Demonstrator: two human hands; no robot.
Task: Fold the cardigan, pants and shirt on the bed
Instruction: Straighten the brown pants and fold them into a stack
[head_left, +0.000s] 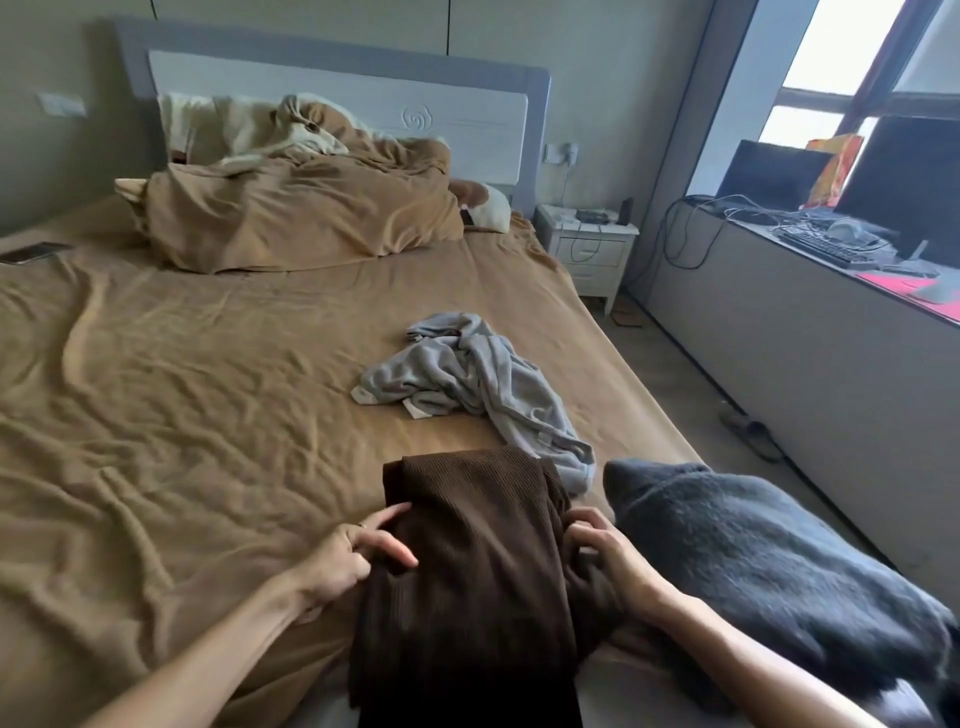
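While pressing down with the left grip (358, 551) on the left border of the brown pants (478, 545), pins that side to the bed (182, 389), most likely so the fold does not slide. Lays the fingers mostly straight and spread on the ribbed cloth, pinching nothing that shows; cannot tell whether the thumb tucks under the edge. Runs the pants lengthwise along the near part of the bed, far end squared off, near end hanging over the mattress edge and cut off by the frame, so cannot judge how many folds are already in.

Curls the right grip (602, 551) into the bunched right border of the pants, fingertips sunk among the folds, seemingly drawing loose cloth inward to even out the width.

Leaves the light grey shirt (467, 374) crumpled farther up the bed, not yet folded, its near end touching or slipping under the far right corner of the pants; cannot tell which.

Puts the dark fluffy cardigan (753, 561) at far right, close beside the right forearm, lumped rather than flat, blurred and cropped by the corner; folded or merely set aside, cannot say. Names each garment by cloth and shape only, as a guess.
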